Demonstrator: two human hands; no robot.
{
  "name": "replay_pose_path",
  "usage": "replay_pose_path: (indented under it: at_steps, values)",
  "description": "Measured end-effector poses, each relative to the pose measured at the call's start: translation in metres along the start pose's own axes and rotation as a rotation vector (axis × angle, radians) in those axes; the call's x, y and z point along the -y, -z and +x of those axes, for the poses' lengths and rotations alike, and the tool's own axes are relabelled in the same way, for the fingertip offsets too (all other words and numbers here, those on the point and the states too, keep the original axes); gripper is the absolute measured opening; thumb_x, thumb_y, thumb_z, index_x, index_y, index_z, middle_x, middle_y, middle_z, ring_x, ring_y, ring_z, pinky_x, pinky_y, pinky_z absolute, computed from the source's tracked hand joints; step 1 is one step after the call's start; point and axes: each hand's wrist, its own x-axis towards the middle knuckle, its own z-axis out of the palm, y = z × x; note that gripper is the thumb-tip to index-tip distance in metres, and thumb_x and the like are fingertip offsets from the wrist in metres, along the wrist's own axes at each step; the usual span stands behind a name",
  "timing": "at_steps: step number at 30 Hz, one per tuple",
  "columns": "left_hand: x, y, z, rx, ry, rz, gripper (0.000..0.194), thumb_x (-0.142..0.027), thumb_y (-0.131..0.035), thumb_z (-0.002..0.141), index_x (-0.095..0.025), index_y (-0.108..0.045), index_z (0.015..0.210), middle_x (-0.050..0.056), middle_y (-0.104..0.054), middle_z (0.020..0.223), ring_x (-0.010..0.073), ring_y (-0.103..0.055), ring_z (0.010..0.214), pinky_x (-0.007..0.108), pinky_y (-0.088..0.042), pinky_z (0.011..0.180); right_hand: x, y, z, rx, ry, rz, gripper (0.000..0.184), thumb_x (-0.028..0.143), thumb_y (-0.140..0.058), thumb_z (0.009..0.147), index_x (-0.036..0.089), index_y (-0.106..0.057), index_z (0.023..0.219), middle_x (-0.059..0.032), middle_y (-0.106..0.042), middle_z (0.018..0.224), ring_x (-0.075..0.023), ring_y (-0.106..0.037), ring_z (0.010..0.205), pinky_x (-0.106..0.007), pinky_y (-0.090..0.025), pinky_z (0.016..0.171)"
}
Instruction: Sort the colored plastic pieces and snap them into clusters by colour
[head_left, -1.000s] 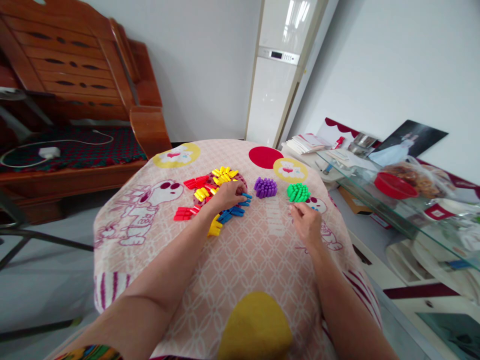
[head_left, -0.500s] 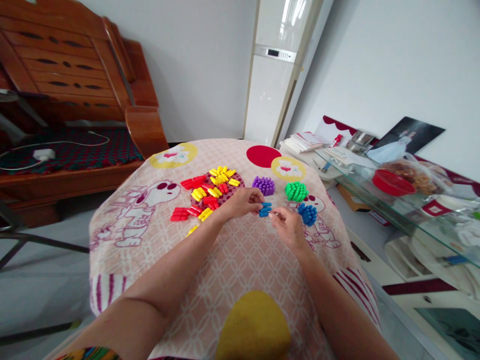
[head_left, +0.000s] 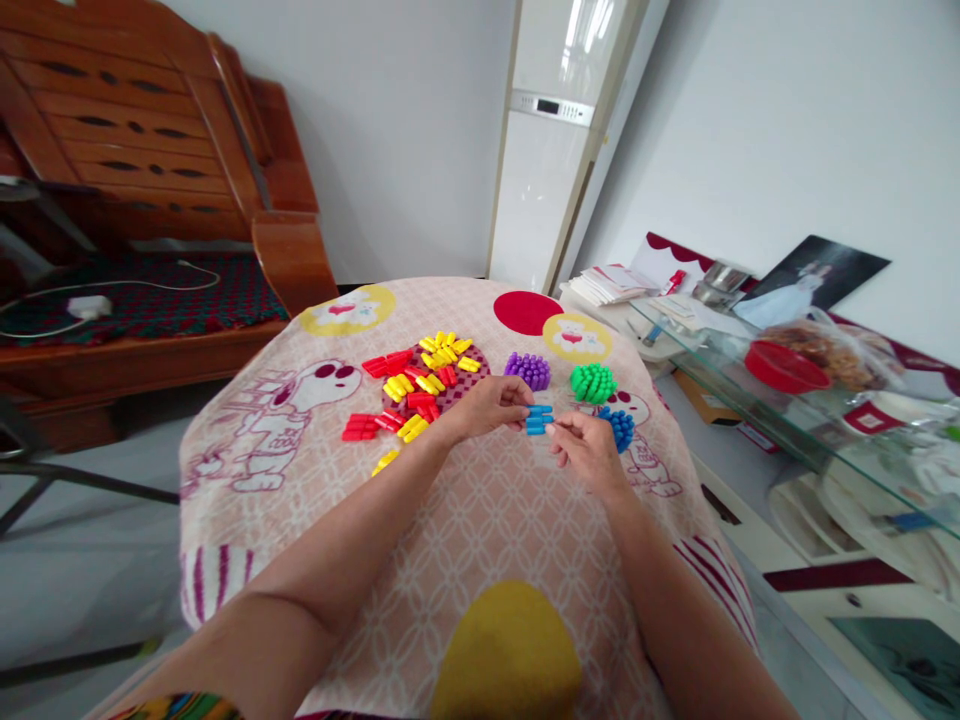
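Over the middle of the tablecloth, my left hand pinches a small joined block of blue plastic pieces by its left end. My right hand is closed at the block's right end, its fingertips against the lowest piece. Just beyond my right hand is a bundle of blue pieces, partly covered by the hand. Behind it lies a green bundle, and a purple bundle sits beyond my left hand. Red pieces and yellow pieces lie in small groups left of my left hand.
The patterned tablecloth covers a round table. A glass shelf on the right carries a red bowl, bags and papers. To the left stands a wooden bench; a tall white cabinet unit is at the back.
The blue block has shifted slightly right in my left hand's grip. My right hand has moved a little right and now covers more of the blue bundle.
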Motion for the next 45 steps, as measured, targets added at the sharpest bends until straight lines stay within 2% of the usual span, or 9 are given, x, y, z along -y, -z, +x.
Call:
replay_pose_path:
  at_steps: [5,9,13,18,25,29,34,38,45]
  values:
    - [-0.006,0.011,-0.004,-0.095,-0.054,0.322,0.011,-0.018,-0.063,0.077,-0.013,-0.064,0.087,0.001,-0.067,0.071,0.0107,-0.064,0.064,0.021,-0.052,0.062,0.0,0.044,0.003,-0.168,0.052,-0.352,0.026,0.043,-0.06,0.074,0.018,-0.066,0.072,-0.0038,-0.067,0.064,-0.0171,-0.061,0.058,-0.027,-0.043,0.056]
    - [-0.015,0.031,-0.009,-0.183,-0.046,0.613,0.014,-0.013,-0.061,0.072,-0.014,-0.067,0.085,0.001,-0.07,0.076,0.012,-0.065,0.07,0.021,-0.051,0.067,-0.001,0.071,0.003,-0.189,-0.064,-0.791,0.02,0.034,-0.06,0.076,0.019,-0.07,0.068,-0.0067,-0.071,0.071,-0.0193,-0.064,0.069,-0.028,-0.041,0.062]
    - [-0.021,0.05,-0.015,-0.19,0.013,0.801,0.023,-0.011,-0.059,0.068,-0.014,-0.071,0.088,0.002,-0.073,0.079,0.0147,-0.067,0.076,0.022,-0.051,0.07,0.0,0.073,0.004,-0.161,-0.182,-1.034,0.021,0.032,-0.059,0.08,0.019,-0.075,0.077,-0.0105,-0.074,0.081,-0.0215,-0.066,0.077,-0.028,-0.04,0.064]
    - [-0.022,0.065,-0.02,-0.185,0.068,0.86,0.032,-0.012,-0.056,0.066,-0.014,-0.074,0.092,0.003,-0.075,0.083,0.0154,-0.067,0.076,0.022,-0.051,0.069,-0.004,0.066,0.007,-0.117,-0.24,-1.112,0.023,0.033,-0.057,0.083,0.019,-0.076,0.084,-0.012,-0.075,0.089,-0.0227,-0.069,0.084,-0.028,-0.041,0.066]
    - [-0.028,0.066,-0.024,-0.05,0.164,1.02,0.029,-0.015,-0.057,0.068,-0.015,-0.075,0.091,0.003,-0.074,0.083,0.0168,-0.065,0.076,0.022,-0.045,0.066,-0.003,0.064,0.006,-0.157,-0.244,-1.102,0.022,0.039,-0.062,0.084,0.021,-0.074,0.081,-0.0108,-0.075,0.088,-0.0221,-0.068,0.082,-0.028,-0.039,0.064]
    - [-0.022,0.059,-0.022,0.039,0.195,1.185,0.022,-0.019,-0.066,0.067,-0.017,-0.074,0.087,0.004,-0.073,0.085,0.0188,-0.063,0.078,0.024,-0.041,0.065,0.0,0.062,0.005,-0.26,-0.141,-1.023,0.029,0.045,-0.06,0.086,0.021,-0.075,0.084,-0.0093,-0.075,0.084,-0.0207,-0.066,0.076,-0.028,-0.037,0.063]
    - [-0.011,0.053,-0.019,0.058,0.188,1.177,0.013,-0.015,-0.071,0.063,-0.019,-0.072,0.075,0.002,-0.071,0.078,0.0185,-0.061,0.075,0.023,-0.039,0.061,-0.001,0.046,0.003,-0.282,0.019,-0.889,0.029,0.042,-0.056,0.088,0.02,-0.074,0.082,-0.0074,-0.073,0.075,-0.0185,-0.062,0.067,-0.027,-0.034,0.061]
    - [-0.013,0.047,-0.018,0.017,0.121,1.04,0.011,-0.014,-0.072,0.061,-0.018,-0.068,0.07,0.001,-0.069,0.072,0.0166,-0.061,0.069,0.022,-0.038,0.059,-0.001,0.016,-0.002,-0.132,0.16,-0.7,0.025,0.036,-0.055,0.087,0.02,-0.073,0.08,-0.0049,-0.071,0.07,-0.0162,-0.06,0.063,-0.025,-0.037,0.062]
    - [-0.016,0.014,-0.008,0.018,0.015,0.448,0.014,-0.019,-0.067,0.071,-0.014,-0.067,0.084,0.002,-0.071,0.074,0.0132,-0.065,0.067,0.021,-0.048,0.063,0.003,-0.023,-0.011,0.038,0.213,-0.433,0.027,0.038,-0.051,0.09,0.019,-0.07,0.085,-0.0004,-0.064,0.062,-0.0135,-0.053,0.056,-0.023,-0.034,0.056]
